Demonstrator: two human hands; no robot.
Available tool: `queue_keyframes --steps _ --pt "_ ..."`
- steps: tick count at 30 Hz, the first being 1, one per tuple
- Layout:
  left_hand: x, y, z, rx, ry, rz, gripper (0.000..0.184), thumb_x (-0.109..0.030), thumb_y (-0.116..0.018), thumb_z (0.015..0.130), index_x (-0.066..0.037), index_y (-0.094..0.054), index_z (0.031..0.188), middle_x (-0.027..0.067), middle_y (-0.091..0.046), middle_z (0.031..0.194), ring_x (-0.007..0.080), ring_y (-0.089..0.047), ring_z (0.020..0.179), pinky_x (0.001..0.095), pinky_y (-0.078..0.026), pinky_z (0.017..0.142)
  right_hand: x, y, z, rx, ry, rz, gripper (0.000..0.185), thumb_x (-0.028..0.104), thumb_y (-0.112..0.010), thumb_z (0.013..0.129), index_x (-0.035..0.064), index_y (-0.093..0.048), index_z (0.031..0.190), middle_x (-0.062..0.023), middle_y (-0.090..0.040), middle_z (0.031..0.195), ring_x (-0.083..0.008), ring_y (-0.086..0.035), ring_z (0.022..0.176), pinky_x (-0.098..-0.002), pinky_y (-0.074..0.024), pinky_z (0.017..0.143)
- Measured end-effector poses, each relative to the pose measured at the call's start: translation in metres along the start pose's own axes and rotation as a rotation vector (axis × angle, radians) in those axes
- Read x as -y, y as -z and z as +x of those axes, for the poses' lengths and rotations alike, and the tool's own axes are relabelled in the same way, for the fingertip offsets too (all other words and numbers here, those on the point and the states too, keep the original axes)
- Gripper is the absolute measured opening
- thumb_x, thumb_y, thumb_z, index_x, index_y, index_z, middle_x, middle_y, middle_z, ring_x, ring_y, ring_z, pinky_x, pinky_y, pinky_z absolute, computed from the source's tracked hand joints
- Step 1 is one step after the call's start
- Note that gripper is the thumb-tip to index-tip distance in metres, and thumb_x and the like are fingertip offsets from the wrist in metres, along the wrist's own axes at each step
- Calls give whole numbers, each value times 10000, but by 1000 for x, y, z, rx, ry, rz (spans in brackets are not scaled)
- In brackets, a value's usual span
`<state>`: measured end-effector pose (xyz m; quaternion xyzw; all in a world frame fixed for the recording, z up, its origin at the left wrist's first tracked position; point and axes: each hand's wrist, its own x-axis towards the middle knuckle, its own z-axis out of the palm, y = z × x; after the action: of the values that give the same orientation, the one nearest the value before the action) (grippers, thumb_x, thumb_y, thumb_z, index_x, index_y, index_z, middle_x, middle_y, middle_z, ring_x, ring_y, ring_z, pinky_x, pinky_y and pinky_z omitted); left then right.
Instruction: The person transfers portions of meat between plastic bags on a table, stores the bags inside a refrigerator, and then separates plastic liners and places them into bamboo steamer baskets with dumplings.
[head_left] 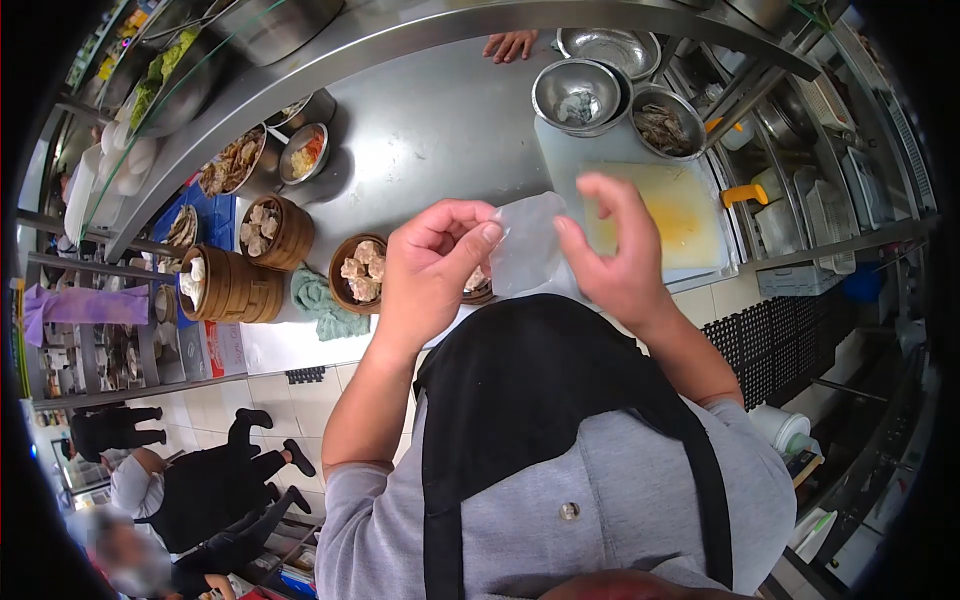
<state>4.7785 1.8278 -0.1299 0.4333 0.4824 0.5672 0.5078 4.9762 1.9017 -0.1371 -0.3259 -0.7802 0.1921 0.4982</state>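
A thin, translucent white sheet [528, 245] hangs in front of my chest, over the counter's near edge. My left hand [440, 260] pinches its left edge between thumb and fingers. At the sheet's right side is my right hand [620, 250], its thumb and fingers apart and slightly blurred, the thumb close to the sheet's edge. A bamboo steamer [343, 283] with several pale dumplings [362, 270] stands just left of my left wrist. Another steamer with dumplings [478, 283] is partly hidden behind my left hand and the sheet.
Bamboo steamers [230, 285] and a green cloth [328, 305] are at the left. Metal bowls [576, 97] and a yellow-stained board [665, 215] lie at the right. Another person's hand [510, 45] rests at the counter's far side. A metal shelf rail [450, 20] crosses above.
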Motion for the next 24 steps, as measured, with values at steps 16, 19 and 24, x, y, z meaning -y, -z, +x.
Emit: queue_keyframes --steps 16,19,24 --pt "-3 -8 -11 61 -27 -189 190 -56 -636 951 42 -636 1114 97 -701 944 131 -670 813 265 -555 764 31 2 2 373 -230 321 157 146 -707 853 58 -639 963 -71 -667 823 -194 -558 627 -321 -451 576" --pt "-6 -12 -13 25 -74 -120 186 -45 -640 947 41 -632 1111 87 -697 957 118 -661 837 256 -549 767 34 3 2 369 -210 327 153 141 -704 854 59 -640 967 -72 -673 837 -197 -563 636 -319 -458 583" --pt "-1 -13 -16 17 -127 -75 188 -32 -650 936 42 -632 1107 84 -693 966 113 -652 854 253 -533 764 35 1 -1 370 -217 342 138 117 -691 856 60 -643 972 -70 -679 851 -192 -566 647 -309 -470 601"
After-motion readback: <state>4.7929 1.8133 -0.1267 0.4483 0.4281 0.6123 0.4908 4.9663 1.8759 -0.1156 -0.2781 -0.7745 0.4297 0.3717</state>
